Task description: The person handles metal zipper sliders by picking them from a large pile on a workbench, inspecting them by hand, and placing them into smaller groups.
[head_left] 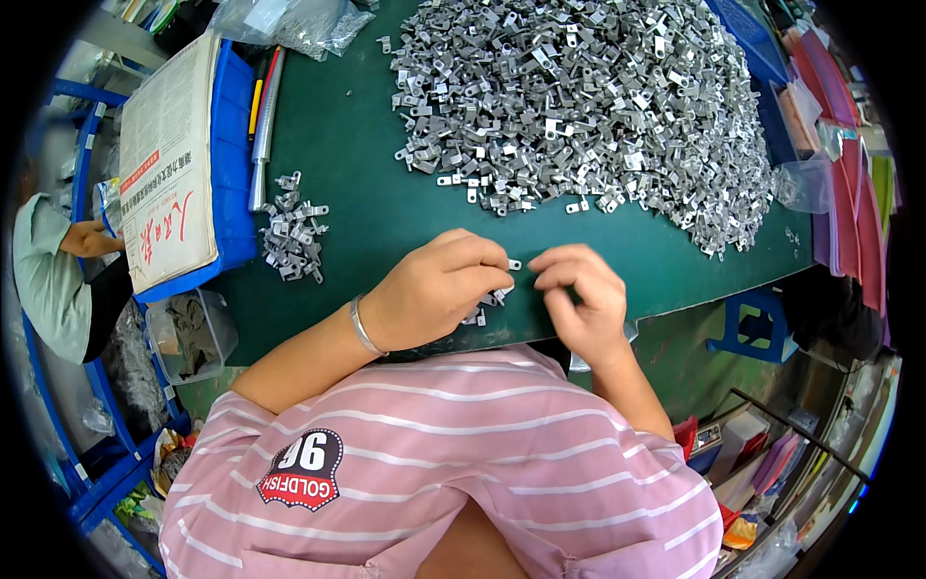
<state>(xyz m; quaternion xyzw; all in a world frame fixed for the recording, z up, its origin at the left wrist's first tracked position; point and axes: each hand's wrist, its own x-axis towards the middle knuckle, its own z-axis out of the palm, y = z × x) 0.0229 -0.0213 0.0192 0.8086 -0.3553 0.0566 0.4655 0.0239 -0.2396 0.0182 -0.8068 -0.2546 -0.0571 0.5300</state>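
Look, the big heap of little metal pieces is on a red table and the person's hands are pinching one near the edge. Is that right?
Not quite: the table is dark green, not red. The head view shows the big heap of metal pieces on it, with the left hand and right hand pinching a small metal piece near the edge.

Flat white paper sheet (169, 164) w/ red & black print lies on a blue bin (231, 145), approx 9 o'clock. Clear plastic bags (289, 21) at 11 o'clock, another clear bag (803, 183) at 3 o'clock. Colourful snack wrapper (741, 531) at 5 o'clock.
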